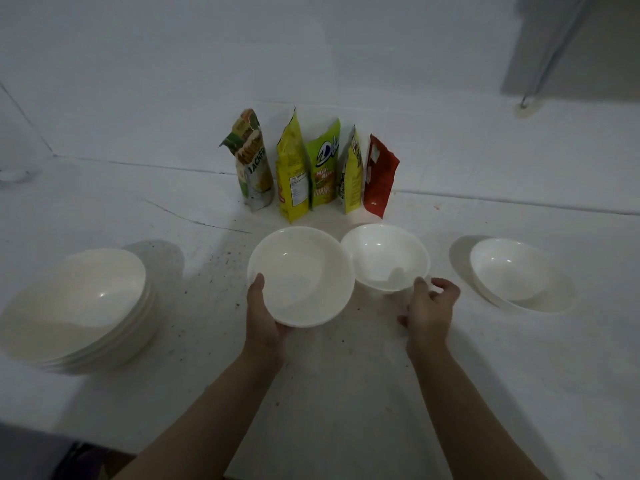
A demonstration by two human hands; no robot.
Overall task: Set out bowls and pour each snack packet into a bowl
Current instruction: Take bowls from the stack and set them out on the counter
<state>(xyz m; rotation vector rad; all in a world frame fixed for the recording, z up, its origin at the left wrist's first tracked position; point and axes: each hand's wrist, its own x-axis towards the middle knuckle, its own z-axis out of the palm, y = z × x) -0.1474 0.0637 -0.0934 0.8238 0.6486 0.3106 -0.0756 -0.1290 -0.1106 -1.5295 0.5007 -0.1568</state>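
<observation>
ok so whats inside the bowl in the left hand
Nothing: the bowl that the left hand holds shows only bare white inside. The thumb lies over its near-left rim, and the fingers go underneath, out of sight behind the bowl.

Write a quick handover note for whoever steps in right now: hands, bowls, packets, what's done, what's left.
Left hand grips a white round bowl by its near rim. Right hand is open beside a second white bowl. A third white bowl sits far right. The stack of spare white bowls is on the left. Five snack packets stand upright at the wall behind them.
Done: three bowls out.
Left: set out more bowls, pour every packet.
</observation>
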